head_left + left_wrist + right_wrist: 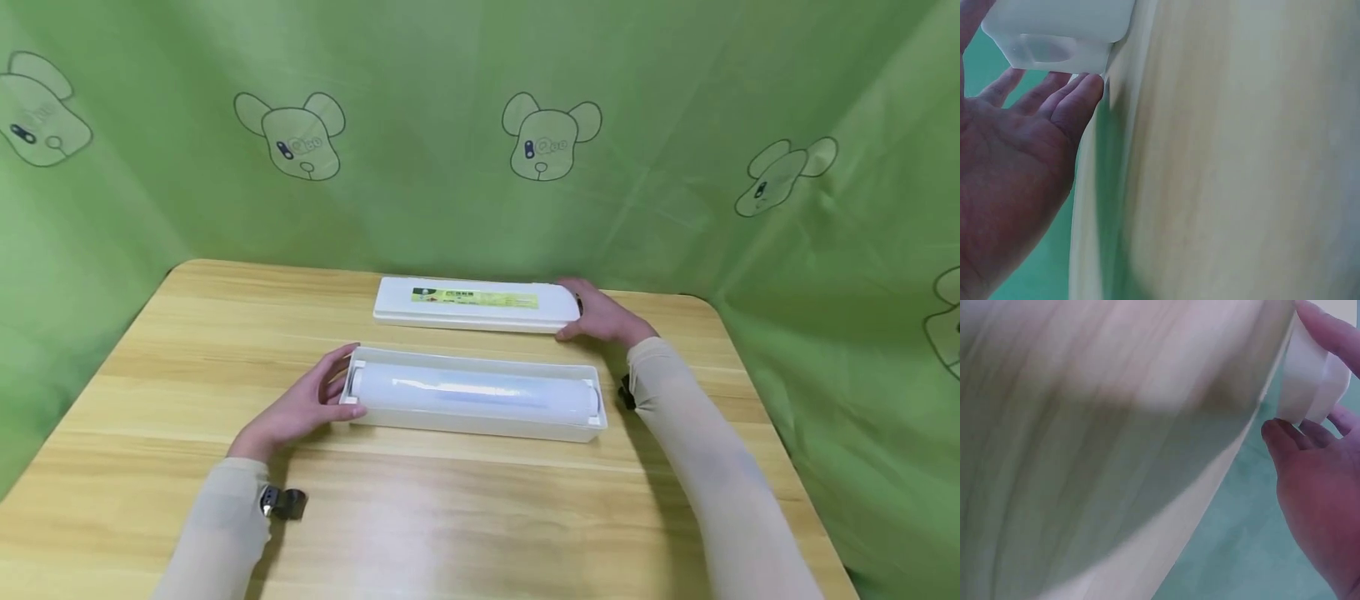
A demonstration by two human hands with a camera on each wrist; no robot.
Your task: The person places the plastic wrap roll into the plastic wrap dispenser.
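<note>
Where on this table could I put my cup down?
The wide bare wood of the table in front of the open tray, between the two sleeves, is free. So is the far-left area beside the lid. The strip between tray and lid is narrow, with the hands at their ends.

I see a light wooden table (187,350) with rounded far corners and a pale grain running across it. Behind it and on both sides hangs a green cloth (675,100), printed with outlined cartoon bear heads (551,137), and it drops to the table's edges. Both wrist views show the same wood (1241,156), blurred, with green beyond it.
</note>
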